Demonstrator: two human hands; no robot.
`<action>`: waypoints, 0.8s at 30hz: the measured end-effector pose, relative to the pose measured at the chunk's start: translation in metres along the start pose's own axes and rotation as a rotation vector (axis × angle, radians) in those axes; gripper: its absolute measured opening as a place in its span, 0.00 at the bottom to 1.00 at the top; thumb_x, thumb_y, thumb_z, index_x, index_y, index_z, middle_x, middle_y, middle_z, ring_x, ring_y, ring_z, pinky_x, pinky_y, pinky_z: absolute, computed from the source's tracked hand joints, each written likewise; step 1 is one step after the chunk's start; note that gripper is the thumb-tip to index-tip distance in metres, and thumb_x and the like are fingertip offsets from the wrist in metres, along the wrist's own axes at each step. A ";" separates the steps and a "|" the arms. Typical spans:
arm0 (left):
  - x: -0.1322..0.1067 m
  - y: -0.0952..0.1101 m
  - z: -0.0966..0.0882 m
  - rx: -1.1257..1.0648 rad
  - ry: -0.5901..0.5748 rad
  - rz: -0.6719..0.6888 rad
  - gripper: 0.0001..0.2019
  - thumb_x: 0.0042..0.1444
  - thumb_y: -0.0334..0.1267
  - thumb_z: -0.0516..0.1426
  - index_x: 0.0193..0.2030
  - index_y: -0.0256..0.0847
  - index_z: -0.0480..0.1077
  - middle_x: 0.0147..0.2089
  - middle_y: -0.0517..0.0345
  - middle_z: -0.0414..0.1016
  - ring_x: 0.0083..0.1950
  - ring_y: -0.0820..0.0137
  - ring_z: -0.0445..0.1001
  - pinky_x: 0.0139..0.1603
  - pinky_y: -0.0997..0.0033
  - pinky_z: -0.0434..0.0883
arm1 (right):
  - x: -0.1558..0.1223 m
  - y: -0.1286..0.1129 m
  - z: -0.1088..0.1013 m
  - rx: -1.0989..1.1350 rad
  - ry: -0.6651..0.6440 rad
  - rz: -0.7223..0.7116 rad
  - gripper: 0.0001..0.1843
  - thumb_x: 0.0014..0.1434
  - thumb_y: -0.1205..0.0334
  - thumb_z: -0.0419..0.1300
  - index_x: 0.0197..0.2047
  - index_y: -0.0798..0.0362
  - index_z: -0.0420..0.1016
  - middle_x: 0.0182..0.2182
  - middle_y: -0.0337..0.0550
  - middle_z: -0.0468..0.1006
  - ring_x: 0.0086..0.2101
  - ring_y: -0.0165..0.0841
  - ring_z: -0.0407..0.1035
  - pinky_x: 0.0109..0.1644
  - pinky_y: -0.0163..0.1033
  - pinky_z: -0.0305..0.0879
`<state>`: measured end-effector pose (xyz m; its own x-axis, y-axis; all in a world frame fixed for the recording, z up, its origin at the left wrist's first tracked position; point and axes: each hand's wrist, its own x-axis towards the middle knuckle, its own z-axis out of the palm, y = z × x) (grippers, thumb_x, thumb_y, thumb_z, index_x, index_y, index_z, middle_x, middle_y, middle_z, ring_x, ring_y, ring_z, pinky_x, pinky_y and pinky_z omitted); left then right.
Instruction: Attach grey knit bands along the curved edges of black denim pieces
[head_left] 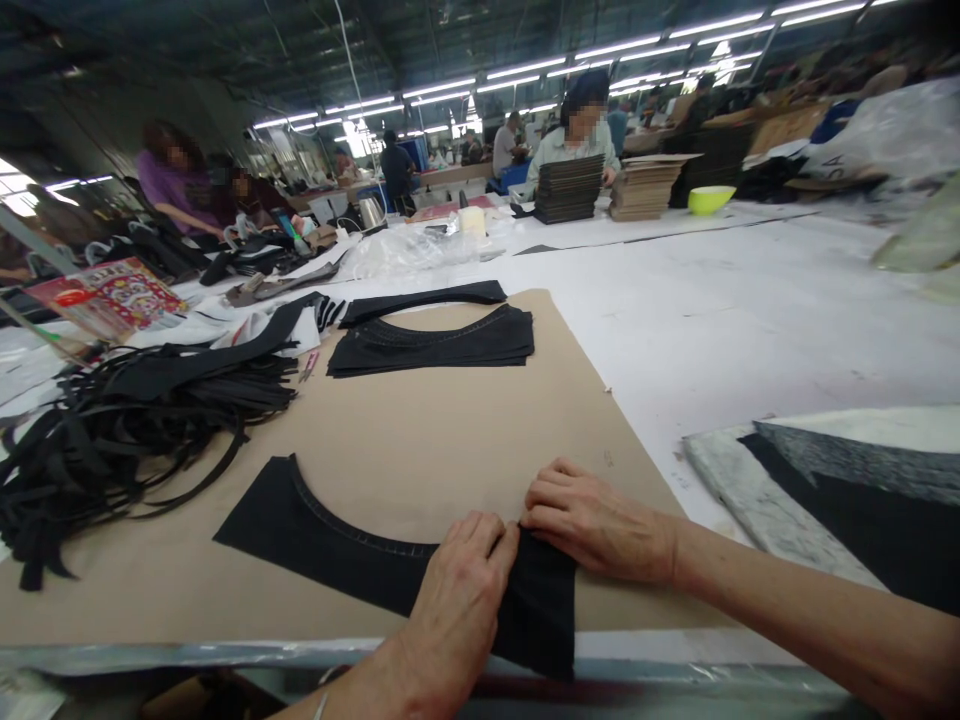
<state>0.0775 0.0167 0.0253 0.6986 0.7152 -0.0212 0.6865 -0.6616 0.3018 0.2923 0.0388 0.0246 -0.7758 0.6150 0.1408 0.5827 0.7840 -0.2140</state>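
Observation:
A curved black fabric piece (315, 530) with a stitched inner edge lies on a brown cardboard sheet (450, 430) near the table's front edge. My left hand (457, 600) rests on the right end of this piece, its fingers together and curled onto the cloth. My right hand (592, 525) presses the same end from the right, fingers bent and pinching its top edge. Farther back on the cardboard is a stack of similar curved black pieces (435, 345).
A tangle of black strips (127, 420) covers the left side. Grey and black fabric sheets (847, 490) lie at the right. People sit at the far end behind stacked boards (570, 190), a green bowl (709, 200) and clear plastic bags (405, 250). A colourful box (105, 295) stands left.

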 end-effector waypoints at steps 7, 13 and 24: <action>-0.004 -0.002 0.009 0.124 0.088 0.116 0.24 0.58 0.20 0.48 0.61 0.36 0.61 0.44 0.53 0.71 0.45 0.64 0.67 0.49 0.62 0.70 | -0.007 0.002 0.000 0.019 0.058 -0.005 0.13 0.66 0.66 0.45 0.43 0.54 0.71 0.36 0.44 0.72 0.38 0.33 0.61 0.45 0.42 0.52; -0.004 -0.003 0.013 0.124 0.102 0.102 0.27 0.57 0.19 0.47 0.62 0.37 0.60 0.43 0.53 0.71 0.44 0.64 0.67 0.47 0.62 0.70 | -0.015 0.001 -0.002 0.012 0.073 0.018 0.14 0.64 0.69 0.47 0.45 0.55 0.72 0.37 0.45 0.73 0.39 0.33 0.61 0.46 0.42 0.54; 0.000 0.007 0.010 0.154 0.073 0.032 0.28 0.55 0.20 0.48 0.62 0.41 0.62 0.47 0.51 0.70 0.46 0.61 0.66 0.48 0.57 0.70 | -0.032 0.005 -0.002 -0.009 0.077 0.068 0.17 0.62 0.72 0.47 0.50 0.55 0.70 0.41 0.47 0.73 0.41 0.35 0.63 0.50 0.45 0.54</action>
<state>0.0842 0.0102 0.0178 0.7077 0.7042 0.0569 0.6911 -0.7068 0.1513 0.3206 0.0235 0.0214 -0.7138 0.6711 0.2001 0.6358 0.7409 -0.2165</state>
